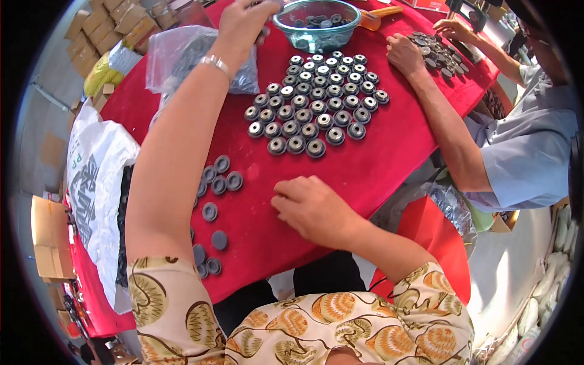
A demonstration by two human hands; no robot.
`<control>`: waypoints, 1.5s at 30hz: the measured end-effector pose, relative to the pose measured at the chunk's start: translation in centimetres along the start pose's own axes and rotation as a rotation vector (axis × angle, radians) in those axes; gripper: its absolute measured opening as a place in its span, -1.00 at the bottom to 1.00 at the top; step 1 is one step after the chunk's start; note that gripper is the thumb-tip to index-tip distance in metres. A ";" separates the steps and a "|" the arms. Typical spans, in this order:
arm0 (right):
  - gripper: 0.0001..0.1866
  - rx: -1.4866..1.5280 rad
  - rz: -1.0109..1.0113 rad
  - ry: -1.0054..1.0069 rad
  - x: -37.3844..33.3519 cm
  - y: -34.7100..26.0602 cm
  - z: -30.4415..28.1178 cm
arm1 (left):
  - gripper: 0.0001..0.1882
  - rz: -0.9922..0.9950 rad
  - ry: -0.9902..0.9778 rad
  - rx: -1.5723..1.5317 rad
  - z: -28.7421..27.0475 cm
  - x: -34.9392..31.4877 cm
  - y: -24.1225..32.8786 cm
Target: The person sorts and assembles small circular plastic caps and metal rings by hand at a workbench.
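At the top of the frame the left hand (246, 21) reaches, fingers curled, to the glass bowl (316, 24) of parts, while the right hand (310, 207), loosely closed and empty-looking, rests on the red desk (377, 164) below neat rows of metal discs (316, 97).

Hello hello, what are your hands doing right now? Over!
Left hand up at clear glass bowl of dark round discs. Right hand flat on red tablecloth, empty. Rows of metal-ringed discs between. Co-worker's hand alongside.

Red table (389, 158), grey discs (218, 182)
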State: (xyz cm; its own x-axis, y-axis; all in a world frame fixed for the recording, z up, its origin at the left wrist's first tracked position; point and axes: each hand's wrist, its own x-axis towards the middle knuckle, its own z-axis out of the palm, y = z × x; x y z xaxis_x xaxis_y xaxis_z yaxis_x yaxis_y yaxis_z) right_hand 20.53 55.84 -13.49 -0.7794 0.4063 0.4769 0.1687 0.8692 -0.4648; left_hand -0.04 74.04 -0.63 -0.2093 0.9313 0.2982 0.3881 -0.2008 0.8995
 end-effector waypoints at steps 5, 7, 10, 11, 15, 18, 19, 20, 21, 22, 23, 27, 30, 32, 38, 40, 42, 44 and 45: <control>-0.70 0.049 0.023 -0.086 -0.2 0.5 0.0 | -0.69 0.149 -0.026 0.196 6.0 8.7 0.1; -0.71 0.082 0.026 -0.106 -0.4 0.7 -0.1 | -0.71 0.186 -0.090 0.471 7.6 9.8 -0.2; -0.72 0.137 0.002 -0.088 0.0 0.8 -0.3 | -0.80 0.063 -0.190 0.262 8.1 11.9 -4.1; -0.71 0.135 0.007 -0.101 0.2 0.6 -0.4 | -0.88 -0.041 -0.080 0.137 7.9 12.6 -5.4; -0.68 0.120 0.060 -0.095 0.2 1.0 -1.0 | -0.90 -0.022 -0.010 -0.029 7.5 11.9 -6.0; -0.68 0.117 0.067 -0.071 0.3 0.9 -1.0 | -0.89 -0.009 0.054 -0.155 6.5 11.9 -6.4; -0.68 0.106 0.056 -0.062 0.3 0.6 -0.8 | -0.92 -0.101 0.014 -0.296 5.6 12.2 -6.7; -0.68 0.104 0.040 -0.065 0.5 0.2 -0.8 | -0.92 -0.093 0.028 -0.293 4.7 12.4 -7.0; -0.69 0.090 0.034 -0.058 0.5 0.3 -0.6 | -0.89 -0.139 0.065 -0.429 4.9 11.5 -7.1; -0.70 0.076 0.026 -0.052 0.5 0.3 -0.4 | -0.83 -0.184 0.105 -0.563 4.8 10.3 -6.9; -0.72 0.098 0.031 -0.041 0.4 0.3 -0.1 | -0.77 -0.182 -0.014 -0.535 3.4 9.4 -7.3; -0.72 0.071 0.034 -0.024 -0.4 -0.1 -0.1 | -0.76 -0.157 -0.052 -0.317 -0.7 3.0 -4.5; -0.77 0.062 0.032 -0.024 -0.4 -0.2 0.1 | -0.77 -0.115 -0.071 -0.210 -4.3 -4.9 -0.9; -0.79 0.075 0.029 -0.054 0.0 0.3 0.1 | -0.76 -0.141 -0.017 -0.146 -7.6 -10.6 0.7; -0.73 0.053 0.007 -0.102 3.5 -0.7 -3.1 | -0.79 -0.214 0.194 -0.056 -18.0 -26.0 0.3; -0.74 0.045 -0.003 -0.154 5.2 -1.9 -2.9 | -0.80 -0.278 0.285 0.029 -19.8 -29.9 -0.7; -0.74 0.072 -0.082 -0.202 6.2 -3.1 -1.1 | -0.79 -0.419 0.215 0.132 -20.2 -34.7 -1.5; -0.73 -0.002 -0.184 -0.364 7.4 -5.1 0.8 | -0.80 -0.437 0.214 0.193 -20.2 -38.2 -1.3; -0.73 0.007 -0.197 -0.381 7.7 -6.1 1.8 | -0.82 -0.462 0.233 0.184 -19.9 -39.6 -1.2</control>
State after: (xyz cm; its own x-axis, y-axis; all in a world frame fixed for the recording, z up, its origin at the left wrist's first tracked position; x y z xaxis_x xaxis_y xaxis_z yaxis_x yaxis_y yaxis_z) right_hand 12.43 53.13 -8.33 -0.9638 0.0981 0.2479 -0.0091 0.9171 -0.3984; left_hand -10.06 31.38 -7.12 -0.5803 0.8137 -0.0331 0.3547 0.2891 0.8892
